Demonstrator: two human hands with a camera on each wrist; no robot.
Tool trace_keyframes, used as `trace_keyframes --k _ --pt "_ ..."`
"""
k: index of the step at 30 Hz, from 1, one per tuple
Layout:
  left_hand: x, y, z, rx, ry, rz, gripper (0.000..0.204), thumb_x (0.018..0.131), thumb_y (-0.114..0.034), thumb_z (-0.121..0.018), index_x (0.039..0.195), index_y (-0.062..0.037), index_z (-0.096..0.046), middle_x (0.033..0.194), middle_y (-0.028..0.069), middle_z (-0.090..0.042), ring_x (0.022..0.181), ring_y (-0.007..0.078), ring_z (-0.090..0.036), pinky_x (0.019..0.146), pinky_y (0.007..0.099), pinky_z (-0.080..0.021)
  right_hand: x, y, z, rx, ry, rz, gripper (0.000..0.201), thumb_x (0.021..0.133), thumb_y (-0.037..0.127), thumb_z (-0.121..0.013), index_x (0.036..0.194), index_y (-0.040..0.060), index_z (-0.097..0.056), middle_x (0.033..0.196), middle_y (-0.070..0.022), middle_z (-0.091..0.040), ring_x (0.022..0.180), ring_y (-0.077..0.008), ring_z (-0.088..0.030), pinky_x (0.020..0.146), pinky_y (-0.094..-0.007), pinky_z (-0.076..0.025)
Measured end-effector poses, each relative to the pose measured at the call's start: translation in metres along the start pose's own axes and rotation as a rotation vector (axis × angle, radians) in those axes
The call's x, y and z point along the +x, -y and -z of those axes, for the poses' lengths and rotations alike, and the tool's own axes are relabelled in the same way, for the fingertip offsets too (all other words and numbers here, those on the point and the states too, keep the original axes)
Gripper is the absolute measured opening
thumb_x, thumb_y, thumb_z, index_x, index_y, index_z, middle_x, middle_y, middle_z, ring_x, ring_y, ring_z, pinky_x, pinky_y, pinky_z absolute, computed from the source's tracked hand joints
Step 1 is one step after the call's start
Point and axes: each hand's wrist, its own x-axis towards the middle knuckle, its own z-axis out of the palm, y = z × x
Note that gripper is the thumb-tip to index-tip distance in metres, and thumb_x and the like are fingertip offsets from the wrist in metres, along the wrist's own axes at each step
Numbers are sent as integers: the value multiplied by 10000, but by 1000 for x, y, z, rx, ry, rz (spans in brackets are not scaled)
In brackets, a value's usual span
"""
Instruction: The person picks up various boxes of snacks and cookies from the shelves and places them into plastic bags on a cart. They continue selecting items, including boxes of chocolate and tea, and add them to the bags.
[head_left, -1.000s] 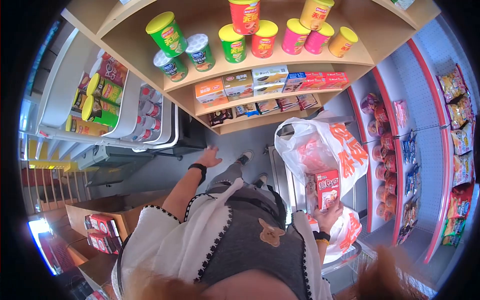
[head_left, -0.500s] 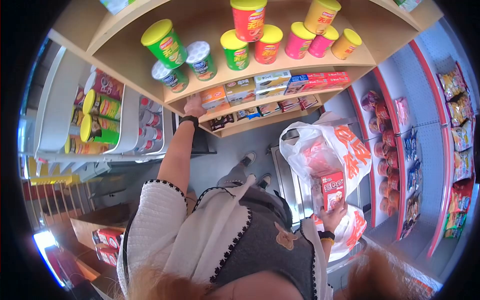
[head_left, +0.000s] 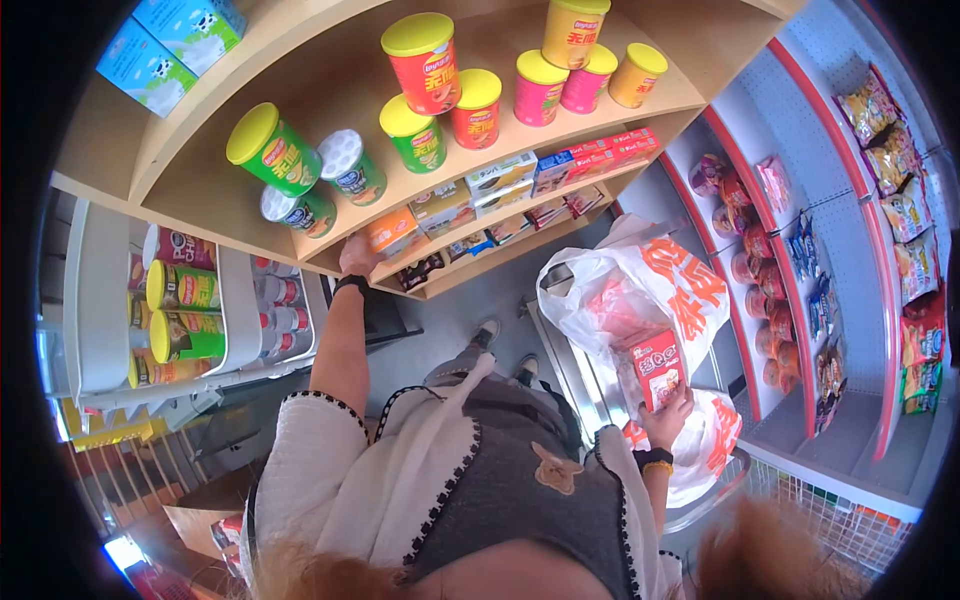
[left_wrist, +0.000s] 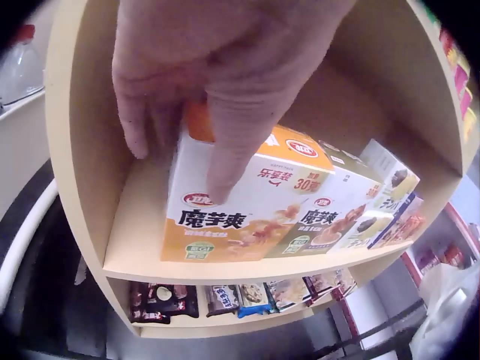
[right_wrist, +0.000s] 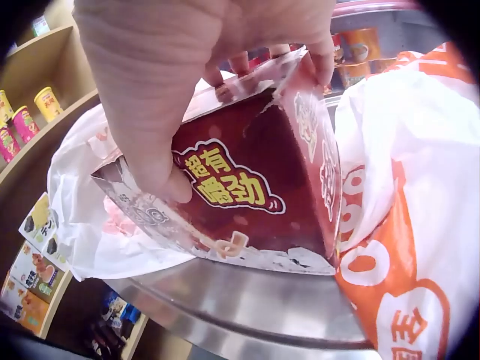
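Note:
On the lower wooden shelf, my left hand (head_left: 355, 257) is at the left end of an orange-and-white snack box (left_wrist: 225, 217). The left wrist view has the thumb lying on the box's front face and the fingers round its left side, partly hidden behind it. A second konjac snack box (left_wrist: 322, 221) stands right beside it. My right hand (head_left: 668, 418) holds a red cardboard box (head_left: 655, 362) by its near end, at the mouth of a white plastic bag (head_left: 690, 290). Thumb and fingers grip opposite sides of this box (right_wrist: 232, 180), whose dark red panel is creased at the edges.
Lidded chip canisters (head_left: 417, 135) line the shelf above, and small snack packets (head_left: 470, 245) the one below. A metal surface (head_left: 575, 350) lies under the bags. Red-edged racks (head_left: 800, 300) stand at right, a white rack (head_left: 90, 310) of canisters and bottles at left.
My left hand has risen from beside the body to the shelf and the orange-and-white box. The right hand keeps its grip on the red box. The head view has shifted.

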Motion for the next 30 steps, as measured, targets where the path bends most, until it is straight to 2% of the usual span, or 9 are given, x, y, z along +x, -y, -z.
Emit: trace_keyframes --k 6,9,16,17,18,20,26,28,30 --pt "-31 -8 16 -139 -253 43 733 565 -295 -802 1168 -23 -488 1092 183 -596 1059 339 -548 884 393 -459 -1 0 -1 25 -2 -31 976 501 153 -749 1359 80 -291 1261 -199 -352 1197 -383 -339 1003 -466 -331" --pt "-28 15 7 -640 -402 8 716 571 -260 -822 1154 -3 -496 1073 177 -621 997 327 -591 883 374 -454 -1 3 -1 20 -13 -37 973 505 161 -749 1360 81 -291 1265 -196 -351 1205 -382 -334 1011 -466 -322" --pt "27 67 -48 -748 -197 -119 691 546 -184 -836 1131 15 -527 1105 174 -607 1036 294 -580 887 350 -451 -1 -4 -4 16 -29 8 982 504 160 -758 1357 56 -281 1265 -206 -348 1202 -388 -328 1024 -466 -303" --pt "-6 19 -1 -701 -90 -25 724 525 -151 -841 1148 20 -513 1120 158 -603 1059 270 -571 897 328 -447 0 -3 -1 11 -13 7 971 505 163 -753 1350 51 -288 1261 -205 -352 1191 -389 -338 1016 -462 -310" --pt "11 31 -25 -730 -82 -78 764 571 73 -770 1240 36 -402 1201 110 -540 1102 221 -530 964 328 -423 2 -2 0 8 1 4 959 506 165 -747 1343 46 -294 1256 -204 -356 1181 -390 -348 1008 -459 -318" --pt "16 29 -32 -901 -58 -114 772 566 78 -765 1244 37 -397 1214 112 -532 1116 222 -522 967 334 -424 3 -1 2 23 5 -21 968 500 162 -753 1344 54 -290 1258 -199 -353 1182 -389 -346 1014 -456 -315" --pt "20 29 -20 -800 156 -24 751 593 49 -771 1246 9 -402 1239 108 -512 1139 209 -497 1001 320 -395 8 12 5 7 52 -99 985 490 124 -768 1344 67 -280 1262 -193 -345 1199 -380 -330 1012 -456 -337" --pt "0 10 -4 -796 122 -187 634 626 -96 -784 1181 7 -497 1196 139 -547 1120 243 -509 981 346 -386 9 13 5 -35 65 -122 984 487 138 -766 1342 77 -283 1262 -180 -352 1207 -378 -330 999 -470 -352" --pt "-7 9 -4 -226 -140 -283 630 678 -172 -752 1206 19 -466 1206 167 -532 1128 285 -497 989 370 -365 12 17 7 -95 94 -175 997 484 145 -767 1349 90 -273 1264 -167 -357 1213 -376 -331 992 -491 -352"
